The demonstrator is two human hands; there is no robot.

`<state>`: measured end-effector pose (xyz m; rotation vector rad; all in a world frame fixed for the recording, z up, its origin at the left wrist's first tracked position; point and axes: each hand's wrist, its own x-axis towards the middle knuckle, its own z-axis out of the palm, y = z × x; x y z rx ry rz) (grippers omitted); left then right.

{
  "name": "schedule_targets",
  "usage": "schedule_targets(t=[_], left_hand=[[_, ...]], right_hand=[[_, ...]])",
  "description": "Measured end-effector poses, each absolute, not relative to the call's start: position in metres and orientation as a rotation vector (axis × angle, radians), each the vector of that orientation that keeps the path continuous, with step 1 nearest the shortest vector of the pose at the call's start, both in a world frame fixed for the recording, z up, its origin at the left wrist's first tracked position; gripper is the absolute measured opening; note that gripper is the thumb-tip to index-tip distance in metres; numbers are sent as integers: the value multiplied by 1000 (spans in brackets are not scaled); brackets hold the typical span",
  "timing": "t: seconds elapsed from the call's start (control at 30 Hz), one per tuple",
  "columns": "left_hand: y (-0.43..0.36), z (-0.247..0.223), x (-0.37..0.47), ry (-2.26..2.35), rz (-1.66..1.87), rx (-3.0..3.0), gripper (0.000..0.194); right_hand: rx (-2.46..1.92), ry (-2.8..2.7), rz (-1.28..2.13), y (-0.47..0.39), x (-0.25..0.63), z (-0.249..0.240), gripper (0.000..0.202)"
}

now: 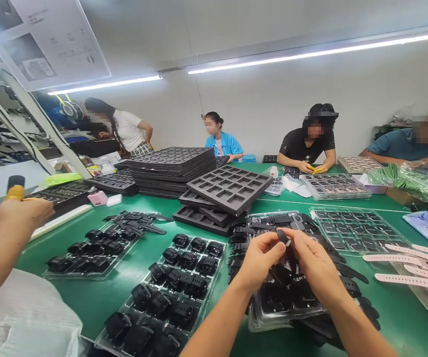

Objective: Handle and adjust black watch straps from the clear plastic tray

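Your own fingers cover most of the piece you're working on, and what hangs beneath them is a dark blur, black on black. Up top, the white printed sheet [50,44] is cut off by the edge, its small print too soft to read. Over on the left, a co-worker's bare arm [6,248] comes in cropped, by a black-and-yellow object [15,187] that's only partly in view.

The green tabletop [98,302] runs wide below you. A clear plastic tray of black watches [221,270] sits to your left, pale pink perforated straps [401,281] fan out at right, and black foam trays with square compartments [232,188] lean in a crooked stack ahead. Beyond, people sit or stoop along a pale wall under a white strip light [314,53].

And here's the grip: your left hand [260,259] pinches the black rubber watch strap [283,236] between thumb and finger, its rounded tip upward, above the heap of black watches. Your right hand [313,258] meets it from the other side; you can't tell whether those fingertips close on it.
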<state>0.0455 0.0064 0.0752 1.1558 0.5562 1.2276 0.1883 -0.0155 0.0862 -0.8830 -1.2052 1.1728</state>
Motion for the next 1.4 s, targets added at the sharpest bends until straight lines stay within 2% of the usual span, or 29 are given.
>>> schedule_targets(t=[0.17,0.43,0.97,1.4], left_hand=[[4,76,45,503,1068,1168,46],[-5,79,52,558,799,1193,48],[-3,77,54,413,665,1271,55],[-6,81,56,509,763,1347,55]], right_hand=[[-911,-1288,1157,-20,201,101,28],[-956,-843,1103,-24,199,116,39],[-946,-864,1001,-19,202,112,39],[-961,-920,983,-17,205,109,39]])
